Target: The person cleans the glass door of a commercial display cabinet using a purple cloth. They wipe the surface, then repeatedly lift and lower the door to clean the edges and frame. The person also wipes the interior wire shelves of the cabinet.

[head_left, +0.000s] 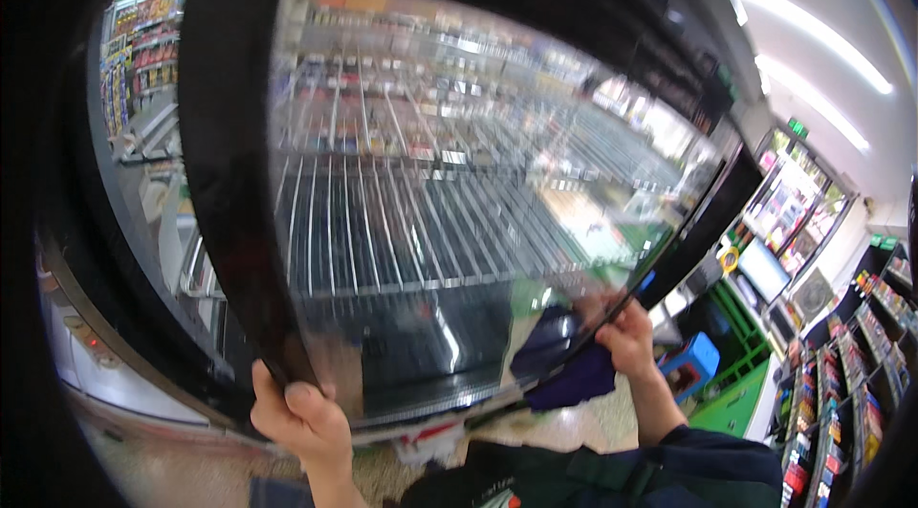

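A glass panel (430, 350) with a broad black side frame (229, 149) stands tilted in front of me, part of a display cabinet or a door from it. My left hand (305, 411) grips the lower end of that black frame, thumb towards me. At the panel's right edge, my right hand (631, 336) has its fingers closed on the rim. A dark purple cloth (574, 382) hangs just below the right fingers; whether they pinch it too cannot be told. Wire racks (358, 235) show through the glass, mixed with reflections of the shop.
Shelves of packaged goods (825, 400) stand at the far right. Beside a green counter (731, 400) is a blue box (692, 364), with a monitor (764, 267) farther back. A white unit with a red light (93, 343) lies lower left. More stocked shelves (147, 41) appear upper left.
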{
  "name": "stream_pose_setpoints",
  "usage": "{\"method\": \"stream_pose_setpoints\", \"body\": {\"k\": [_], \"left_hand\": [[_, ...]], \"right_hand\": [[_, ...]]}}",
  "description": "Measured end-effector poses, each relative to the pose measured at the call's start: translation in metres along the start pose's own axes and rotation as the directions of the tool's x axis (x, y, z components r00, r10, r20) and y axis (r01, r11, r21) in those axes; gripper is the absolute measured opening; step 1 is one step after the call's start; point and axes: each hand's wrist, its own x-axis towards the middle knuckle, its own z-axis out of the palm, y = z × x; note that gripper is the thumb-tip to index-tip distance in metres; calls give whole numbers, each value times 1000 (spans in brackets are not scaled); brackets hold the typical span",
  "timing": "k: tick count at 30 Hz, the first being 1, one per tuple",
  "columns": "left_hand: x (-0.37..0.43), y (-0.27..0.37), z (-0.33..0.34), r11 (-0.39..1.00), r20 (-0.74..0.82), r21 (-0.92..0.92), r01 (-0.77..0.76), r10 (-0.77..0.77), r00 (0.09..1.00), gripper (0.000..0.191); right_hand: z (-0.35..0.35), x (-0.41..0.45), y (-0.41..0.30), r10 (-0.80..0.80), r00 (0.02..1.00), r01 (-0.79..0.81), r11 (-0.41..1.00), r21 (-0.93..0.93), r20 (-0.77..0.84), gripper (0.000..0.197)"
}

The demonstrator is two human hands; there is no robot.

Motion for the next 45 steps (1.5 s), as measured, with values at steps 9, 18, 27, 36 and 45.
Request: {"method": "stream_pose_setpoints", "body": {"k": [9, 18, 27, 36, 45], "left_hand": [[-10, -7, 2, 999, -1, -39, 29, -29, 1000, 45], [-5, -1, -2, 1000, 19, -29, 2, -1, 1000, 43], [-7, 2, 1, 985, -21, 165, 56, -53, 998, 57], [-5, -7, 8, 997, -71, 72, -24, 30, 997, 52], [-4, -6, 6, 999, -65, 31, 14, -12, 998, 47]], "right_hand": [[0, -1, 11, -105, 994, 104, 992, 78, 7, 48], [3, -3, 9, -93, 995, 91, 992, 90, 24, 44], [12, 0, 0, -44, 998, 48, 996, 79, -53, 40], [4, 1, 7, -73, 997, 74, 997, 29, -8, 42], [12, 0, 9, -82, 992, 73, 993, -94, -99, 34]]}}
